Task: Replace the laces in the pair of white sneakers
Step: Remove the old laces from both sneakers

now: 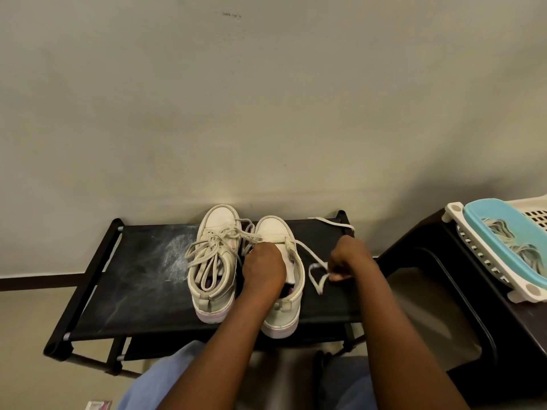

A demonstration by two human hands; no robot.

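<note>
Leather, white over pale pink soles: left sneaker (pixel 211 279) and right sneaker (pixel 272 229) stand side by side on the dusty black fabric shoe rack (pixel 133 291). We see the left hand (pixel 263 267) curled onto the right sneaker's tongue, gripping. Just right, the right hand (pixel 347 257) pinches its flat lace (pixel 310 252). Far right, a turquoise plastic tray (pixel 485 229) in a slotted white basket (pixel 455 211) holds loose laces (pixel 500 229).

A plain pale wall (pixel 266 99) fills the top, with a dark strip (pixel 38 281) along its bottom. A low black rack (pixel 133 291) with dusty white marks stands on the pale floor (pixel 29 335) by the wall, and a dark table (pixel 521 327) stands just beside it.
</note>
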